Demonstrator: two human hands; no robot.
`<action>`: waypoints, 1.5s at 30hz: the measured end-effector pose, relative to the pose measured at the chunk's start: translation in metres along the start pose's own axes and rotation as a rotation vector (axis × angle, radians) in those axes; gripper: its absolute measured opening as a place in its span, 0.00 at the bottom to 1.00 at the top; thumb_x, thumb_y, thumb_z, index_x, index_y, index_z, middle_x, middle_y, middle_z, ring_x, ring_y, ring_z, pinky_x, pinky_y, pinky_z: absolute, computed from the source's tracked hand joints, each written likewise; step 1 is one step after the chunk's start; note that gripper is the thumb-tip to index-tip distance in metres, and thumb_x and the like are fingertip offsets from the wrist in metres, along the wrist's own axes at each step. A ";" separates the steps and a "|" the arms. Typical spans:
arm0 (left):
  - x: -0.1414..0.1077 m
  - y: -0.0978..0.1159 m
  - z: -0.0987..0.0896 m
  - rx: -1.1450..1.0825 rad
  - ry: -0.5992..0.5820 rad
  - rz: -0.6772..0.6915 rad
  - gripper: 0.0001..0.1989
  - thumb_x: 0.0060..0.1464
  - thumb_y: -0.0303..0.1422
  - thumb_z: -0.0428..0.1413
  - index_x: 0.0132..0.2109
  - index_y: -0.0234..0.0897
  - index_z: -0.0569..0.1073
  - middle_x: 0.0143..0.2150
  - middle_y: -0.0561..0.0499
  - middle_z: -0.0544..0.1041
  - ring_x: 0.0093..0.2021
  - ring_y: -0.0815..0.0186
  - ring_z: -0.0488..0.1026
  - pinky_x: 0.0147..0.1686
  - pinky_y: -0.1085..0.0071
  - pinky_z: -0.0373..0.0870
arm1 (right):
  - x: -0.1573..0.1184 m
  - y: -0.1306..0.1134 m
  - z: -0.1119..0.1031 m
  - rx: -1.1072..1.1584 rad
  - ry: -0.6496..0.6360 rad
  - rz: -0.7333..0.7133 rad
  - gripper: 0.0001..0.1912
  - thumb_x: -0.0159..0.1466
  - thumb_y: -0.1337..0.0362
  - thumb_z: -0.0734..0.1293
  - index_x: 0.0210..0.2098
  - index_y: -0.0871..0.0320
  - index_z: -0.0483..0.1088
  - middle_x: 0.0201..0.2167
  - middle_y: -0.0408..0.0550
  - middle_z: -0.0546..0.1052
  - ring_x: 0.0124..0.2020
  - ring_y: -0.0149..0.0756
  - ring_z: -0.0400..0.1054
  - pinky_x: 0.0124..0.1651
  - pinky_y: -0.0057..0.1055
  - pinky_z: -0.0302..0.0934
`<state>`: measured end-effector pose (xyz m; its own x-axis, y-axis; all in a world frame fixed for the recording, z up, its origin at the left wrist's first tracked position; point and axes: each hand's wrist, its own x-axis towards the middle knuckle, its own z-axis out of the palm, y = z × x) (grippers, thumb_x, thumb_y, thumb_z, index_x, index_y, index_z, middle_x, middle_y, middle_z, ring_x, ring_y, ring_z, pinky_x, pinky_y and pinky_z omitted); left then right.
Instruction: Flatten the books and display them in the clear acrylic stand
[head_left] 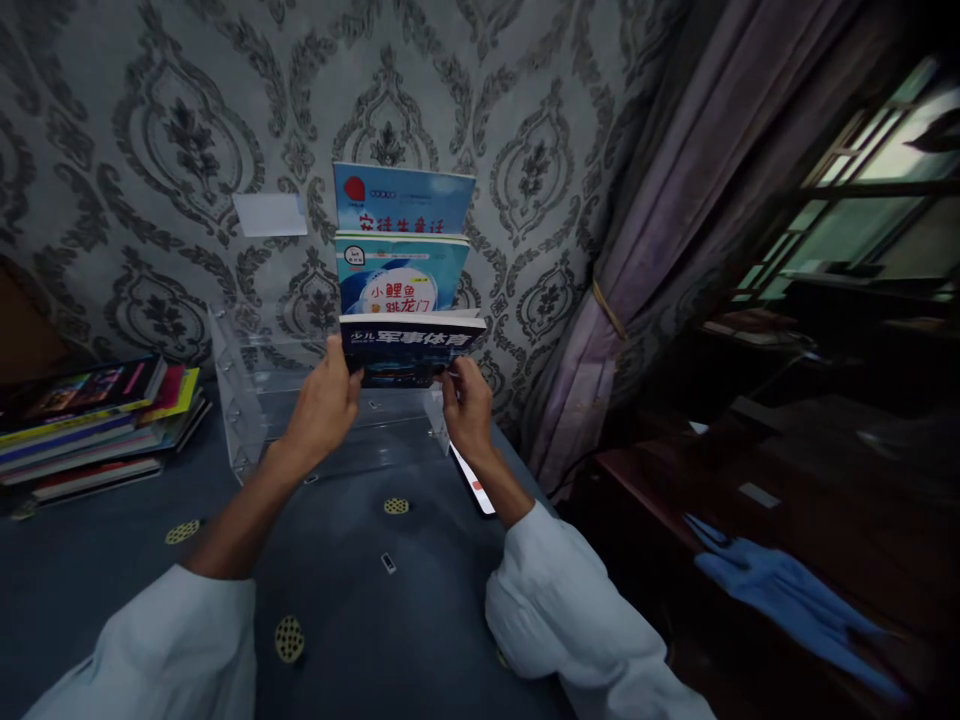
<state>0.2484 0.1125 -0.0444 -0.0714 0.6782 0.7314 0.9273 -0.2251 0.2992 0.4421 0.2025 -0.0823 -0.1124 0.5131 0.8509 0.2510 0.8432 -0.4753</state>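
A dark-covered magazine [409, 352] with white Chinese lettering is held by its two sides. My left hand [324, 400] grips its left edge and my right hand [466, 402] grips its lower right side. Behind it, two more books stand in steps: a teal book [401, 270] in the middle and a blue book [405, 195] at the back. A clear acrylic rack [244, 400] stands below and left of them against the wall. Whether the magazine touches the rack is hidden by my hands.
On the left lies a stack of books [90, 420]. A phone with a lit screen [474, 485] rests near the table's right edge, under my right forearm. A tied curtain [592, 330] hangs on the right, and a blue cloth [787, 590] lies beyond it. A white card [270, 215] is on the wallpaper.
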 end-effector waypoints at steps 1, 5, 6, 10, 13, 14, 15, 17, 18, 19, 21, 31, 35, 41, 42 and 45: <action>0.000 0.000 0.003 -0.003 0.008 0.000 0.15 0.64 0.29 0.48 0.56 0.34 0.57 0.42 0.42 0.75 0.41 0.56 0.77 0.39 0.64 0.73 | 0.000 0.003 0.001 -0.004 -0.007 -0.001 0.06 0.69 0.67 0.57 0.36 0.54 0.63 0.33 0.46 0.68 0.36 0.37 0.66 0.39 0.33 0.63; 0.000 0.006 0.008 -0.014 0.050 0.027 0.18 0.64 0.27 0.47 0.59 0.34 0.56 0.49 0.39 0.75 0.50 0.54 0.76 0.46 0.62 0.74 | 0.003 0.010 0.000 -0.004 -0.019 0.014 0.08 0.70 0.66 0.57 0.33 0.53 0.61 0.32 0.45 0.68 0.35 0.37 0.65 0.38 0.33 0.63; 0.000 0.008 0.009 -0.020 0.052 0.032 0.18 0.64 0.27 0.47 0.59 0.35 0.55 0.51 0.39 0.75 0.51 0.53 0.76 0.47 0.62 0.74 | 0.005 0.011 -0.002 -0.012 -0.016 0.013 0.09 0.70 0.66 0.57 0.32 0.53 0.61 0.32 0.45 0.68 0.34 0.37 0.65 0.38 0.33 0.63; -0.001 0.011 0.014 -0.017 0.018 -0.005 0.19 0.64 0.28 0.47 0.60 0.34 0.55 0.49 0.39 0.76 0.47 0.53 0.77 0.42 0.61 0.74 | 0.008 0.012 -0.008 -0.055 -0.012 0.004 0.09 0.71 0.65 0.57 0.34 0.54 0.64 0.32 0.44 0.69 0.34 0.37 0.65 0.38 0.33 0.62; -0.004 0.009 0.019 -0.001 -0.014 -0.036 0.19 0.64 0.29 0.48 0.60 0.33 0.55 0.44 0.40 0.77 0.41 0.53 0.78 0.39 0.61 0.75 | 0.009 0.016 -0.010 -0.083 -0.017 0.010 0.09 0.71 0.65 0.57 0.36 0.54 0.66 0.31 0.44 0.70 0.33 0.37 0.65 0.38 0.33 0.62; -0.005 0.008 0.021 -0.007 -0.016 -0.039 0.19 0.64 0.29 0.48 0.60 0.33 0.55 0.44 0.40 0.77 0.40 0.54 0.78 0.38 0.61 0.75 | 0.008 0.018 -0.010 -0.094 -0.025 0.012 0.09 0.71 0.65 0.57 0.36 0.54 0.67 0.31 0.44 0.70 0.33 0.37 0.65 0.38 0.33 0.62; -0.005 0.007 0.023 -0.016 -0.016 -0.039 0.19 0.64 0.29 0.48 0.60 0.34 0.55 0.45 0.40 0.77 0.41 0.54 0.78 0.39 0.60 0.75 | 0.008 0.020 -0.009 -0.104 -0.036 0.013 0.09 0.71 0.65 0.57 0.37 0.54 0.67 0.30 0.44 0.70 0.32 0.38 0.65 0.38 0.34 0.62; -0.005 0.004 0.026 -0.031 -0.016 -0.048 0.19 0.64 0.29 0.48 0.60 0.34 0.56 0.47 0.39 0.77 0.44 0.53 0.78 0.41 0.59 0.76 | 0.006 0.024 -0.007 -0.113 -0.059 0.012 0.10 0.70 0.66 0.57 0.38 0.54 0.68 0.31 0.45 0.71 0.33 0.38 0.66 0.39 0.34 0.64; -0.004 0.003 0.027 -0.027 -0.023 -0.060 0.19 0.64 0.29 0.49 0.60 0.33 0.56 0.49 0.38 0.77 0.46 0.52 0.78 0.43 0.59 0.76 | 0.005 0.026 -0.006 -0.115 -0.069 0.011 0.10 0.70 0.66 0.56 0.40 0.55 0.69 0.32 0.46 0.72 0.34 0.39 0.67 0.40 0.35 0.64; -0.003 0.002 0.028 -0.011 -0.034 -0.078 0.19 0.65 0.30 0.49 0.60 0.33 0.57 0.50 0.36 0.76 0.47 0.51 0.78 0.43 0.58 0.76 | 0.004 0.028 -0.004 -0.117 -0.077 0.011 0.11 0.70 0.66 0.56 0.42 0.55 0.70 0.33 0.47 0.73 0.35 0.39 0.67 0.41 0.36 0.65; -0.001 0.002 0.029 0.043 -0.061 -0.130 0.18 0.66 0.31 0.48 0.60 0.31 0.58 0.50 0.34 0.76 0.48 0.49 0.78 0.44 0.57 0.75 | 0.002 0.031 -0.002 -0.132 -0.085 0.019 0.12 0.70 0.67 0.57 0.45 0.55 0.70 0.35 0.49 0.74 0.37 0.41 0.69 0.43 0.37 0.66; -0.003 0.002 0.032 0.212 -0.125 -0.249 0.08 0.69 0.33 0.46 0.51 0.34 0.64 0.44 0.39 0.79 0.43 0.52 0.80 0.40 0.64 0.72 | -0.006 0.033 0.005 -0.144 -0.035 0.096 0.19 0.66 0.71 0.58 0.55 0.58 0.70 0.43 0.55 0.75 0.44 0.44 0.71 0.47 0.41 0.69; -0.003 -0.001 0.032 0.237 -0.111 -0.243 0.08 0.70 0.34 0.45 0.48 0.36 0.65 0.43 0.41 0.80 0.42 0.55 0.80 0.39 0.66 0.70 | -0.008 0.028 0.008 -0.080 0.009 0.115 0.24 0.66 0.71 0.58 0.61 0.59 0.64 0.49 0.57 0.77 0.47 0.43 0.73 0.50 0.43 0.70; 0.004 -0.001 0.032 0.242 -0.080 -0.285 0.07 0.70 0.34 0.45 0.49 0.37 0.65 0.38 0.45 0.80 0.38 0.56 0.80 0.35 0.68 0.67 | -0.009 0.025 0.007 -0.045 -0.015 0.122 0.20 0.68 0.70 0.57 0.56 0.59 0.69 0.49 0.56 0.79 0.50 0.44 0.74 0.54 0.44 0.68; 0.005 -0.001 0.031 0.252 -0.085 -0.291 0.08 0.70 0.34 0.45 0.48 0.37 0.66 0.38 0.45 0.80 0.38 0.56 0.80 0.35 0.68 0.67 | -0.009 0.025 0.008 -0.057 -0.020 0.119 0.20 0.68 0.70 0.57 0.57 0.59 0.69 0.49 0.56 0.78 0.50 0.44 0.73 0.54 0.44 0.68; 0.007 0.002 0.030 0.282 -0.115 -0.306 0.09 0.71 0.34 0.44 0.49 0.37 0.66 0.38 0.43 0.80 0.37 0.54 0.80 0.33 0.68 0.65 | -0.009 0.027 0.008 -0.121 -0.042 0.111 0.21 0.67 0.70 0.58 0.57 0.60 0.69 0.45 0.57 0.77 0.47 0.45 0.73 0.49 0.44 0.70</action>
<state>0.2606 0.1379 -0.0567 -0.3320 0.7610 0.5573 0.9351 0.1878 0.3006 0.4424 0.2224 -0.1045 -0.1171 0.6103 0.7835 0.3774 0.7570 -0.5333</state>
